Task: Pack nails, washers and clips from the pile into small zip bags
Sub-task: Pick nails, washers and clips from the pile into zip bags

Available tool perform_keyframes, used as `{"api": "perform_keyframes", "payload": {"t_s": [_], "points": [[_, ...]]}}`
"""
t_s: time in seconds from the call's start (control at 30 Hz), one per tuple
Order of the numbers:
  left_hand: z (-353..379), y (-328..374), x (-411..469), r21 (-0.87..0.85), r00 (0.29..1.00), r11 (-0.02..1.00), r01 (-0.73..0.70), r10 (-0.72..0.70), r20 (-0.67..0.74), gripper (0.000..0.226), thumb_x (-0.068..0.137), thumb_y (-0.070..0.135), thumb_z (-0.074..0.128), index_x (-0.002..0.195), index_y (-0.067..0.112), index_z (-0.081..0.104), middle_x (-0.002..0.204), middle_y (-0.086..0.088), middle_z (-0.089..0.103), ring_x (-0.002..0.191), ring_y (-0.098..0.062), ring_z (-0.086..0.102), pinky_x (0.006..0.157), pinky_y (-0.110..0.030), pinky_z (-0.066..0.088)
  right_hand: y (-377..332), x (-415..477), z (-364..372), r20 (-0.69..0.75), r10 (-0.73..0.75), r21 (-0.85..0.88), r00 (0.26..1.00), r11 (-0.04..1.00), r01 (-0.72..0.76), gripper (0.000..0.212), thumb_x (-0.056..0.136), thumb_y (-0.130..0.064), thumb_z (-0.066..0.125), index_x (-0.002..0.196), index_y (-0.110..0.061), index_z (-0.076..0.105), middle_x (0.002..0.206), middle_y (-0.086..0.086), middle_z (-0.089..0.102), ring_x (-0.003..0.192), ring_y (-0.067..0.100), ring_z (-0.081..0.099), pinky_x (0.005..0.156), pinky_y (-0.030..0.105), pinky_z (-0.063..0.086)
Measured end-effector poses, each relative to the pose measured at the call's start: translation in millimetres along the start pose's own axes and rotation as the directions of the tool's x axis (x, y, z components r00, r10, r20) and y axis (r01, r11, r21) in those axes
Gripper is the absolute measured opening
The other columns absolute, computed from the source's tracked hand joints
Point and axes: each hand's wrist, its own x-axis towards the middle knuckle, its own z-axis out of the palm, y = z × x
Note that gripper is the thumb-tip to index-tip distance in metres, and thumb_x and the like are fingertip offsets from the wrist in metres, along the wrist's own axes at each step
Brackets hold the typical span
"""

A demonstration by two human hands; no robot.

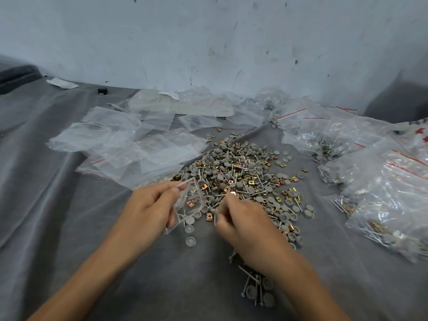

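The left hand (pixel 148 205) grips a small zip bag (pixel 188 205) at about 8 o'clock of the pile (pixel 245 172), thumb and fingers curled on its mouth to hold it open. Inside the bag lie a few copper clips and nails. The right hand (pixel 245 223), blurred, is at the pile's 6 o'clock edge. Its fingers are curled and the tips are pinched on what looks like a copper clip (pixel 232 193), just beside the bag's mouth.

By my reading the job is somewhere in the middle. Many filled bags (pixel 393 193) are heaped from 2 to 4 o'clock. A spread of empty bags (pixel 129 144) waits at 10 o'clock. The pile of grey washers, clips and nails is large, with loose nails (pixel 252 281) trailing to 6 o'clock on the grey cloth (pixel 69 228). The bag in hand seems only partly loaded and is not yet zipped.
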Motion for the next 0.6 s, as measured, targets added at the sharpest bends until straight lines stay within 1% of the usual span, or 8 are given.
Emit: {"api": "perform_keyframes", "payload": {"t_s": [0.03, 0.1, 0.2, 0.3, 0.37, 0.47, 0.53, 0.6], "points": [[0.1, 0.4, -0.4, 0.003, 1.000, 1.000, -0.002, 0.002, 0.006, 0.030, 0.105, 0.019, 0.048, 0.104, 0.031, 0.075, 0.043, 0.000, 0.052, 0.040, -0.003, 0.043, 0.043, -0.013, 0.035, 4.0, 0.8, -2.3, -0.030, 0.019, 0.059, 0.999, 0.998, -0.018, 0.013, 0.099, -0.030, 0.047, 0.086, -0.030, 0.046, 0.082, -0.007, 0.057, 0.077, 0.011, 0.051, 0.069, 0.036, 0.045], [0.4, 0.6, -0.6, 0.001, 1.000, 1.000, -0.001, 0.001, 0.014, 0.030, 0.105, 0.019, 0.048, 0.104, 0.032, 0.075, 0.044, -0.001, 0.053, 0.040, -0.003, 0.044, 0.044, -0.012, 0.035, 12.2, 2.1, -5.3, -0.070, 0.046, 0.138, 0.996, 0.990, -0.036, 0.014, 0.100, -0.029, 0.049, 0.086, -0.031, 0.048, 0.076, -0.006, 0.059, 0.067, 0.008, 0.052, 0.062, 0.036, 0.046], [0.5, -0.4, 0.0, -0.014, 1.000, 1.000, 0.011, -0.011, 0.019, 0.029, 0.105, 0.020, 0.048, 0.103, 0.032, 0.075, 0.044, -0.001, 0.053, 0.041, -0.005, 0.045, 0.044, -0.014, 0.036, 19.7, 2.0, -7.3, -0.122, 0.065, 0.287, 0.990, 0.957, -0.028, 0.017, 0.099, -0.031, 0.050, 0.082, -0.032, 0.049, 0.070, -0.016, 0.059, 0.057, 0.004, 0.048, 0.051, 0.021, 0.037], [2.1, -1.3, 0.4, -0.009, 1.000, 1.000, 0.014, -0.014, 0.022, 0.028, 0.105, 0.020, 0.049, 0.104, 0.031, 0.075, 0.044, -0.001, 0.053, 0.041, -0.006, 0.045, 0.045, -0.015, 0.037, 17.8, 2.3, -8.3, -0.170, 0.084, 0.443, 0.982, 0.896, 0.000, 0.020, 0.099, -0.029, 0.048, 0.079, -0.031, 0.048, 0.061, -0.015, 0.051, 0.053, 0.001, 0.039, 0.049, 0.022, 0.034], [4.3, -1.7, 0.3, -0.010, 0.999, 1.000, 0.012, -0.012, 0.030, 0.028, 0.105, 0.019, 0.049, 0.104, 0.031, 0.074, 0.044, -0.001, 0.053, 0.042, -0.008, 0.045, 0.046, -0.016, 0.038, 12.3, 2.2, -6.8, -0.186, 0.089, 0.520, 0.978, 0.854, 0.021, 0.023, 0.100, -0.024, 0.049, 0.078, -0.031, 0.049, 0.059, -0.016, 0.049, 0.053, 0.001, 0.038, 0.048, 0.022, 0.034], [6.1, -2.1, -0.5, -0.008, 0.999, 1.000, -0.001, 0.001, 0.048, 0.029, 0.105, 0.019, 0.049, 0.102, 0.032, 0.075, 0.045, -0.002, 0.052, 0.043, -0.008, 0.045, 0.048, -0.017, 0.038, 1.7, 0.9, -1.7, -0.177, 0.060, 0.557, 0.982, 0.829, 0.050, 0.020, 0.099, -0.024, 0.052, 0.080, -0.031, 0.052, 0.061, -0.014, 0.051, 0.053, 0.000, 0.040, 0.048, 0.021, 0.034], [6.0, -1.8, -1.4, -0.003, 0.998, 1.000, -0.019, 0.019, 0.065, 0.031, 0.105, 0.020, 0.049, 0.102, 0.035, 0.076, 0.046, -0.002, 0.053, 0.044, -0.007, 0.046, 0.048, -0.017, 0.038, -3.4, -0.2, 1.2, -0.184, 0.030, 0.536, 0.983, 0.841, 0.074, 0.017, 0.097, -0.026, 0.053, 0.081, -0.031, 0.053, 0.063, -0.014, 0.052, 0.054, 0.001, 0.042, 0.049, 0.019, 0.036], [5.4, -1.3, -2.3, 0.000, 0.996, 0.999, -0.038, 0.038, 0.086, 0.033, 0.106, 0.020, 0.048, 0.104, 0.040, 0.075, 0.046, -0.001, 0.053, 0.045, -0.006, 0.047, 0.048, -0.017, 0.038, -6.5, -0.1, 3.2, -0.200, 0.007, 0.477, 0.980, 0.874, 0.092, 0.016, 0.097, -0.028, 0.054, 0.082, -0.033, 0.054, 0.067, -0.014, 0.056, 0.056, 0.002, 0.046, 0.051, 0.019, 0.037]]}}
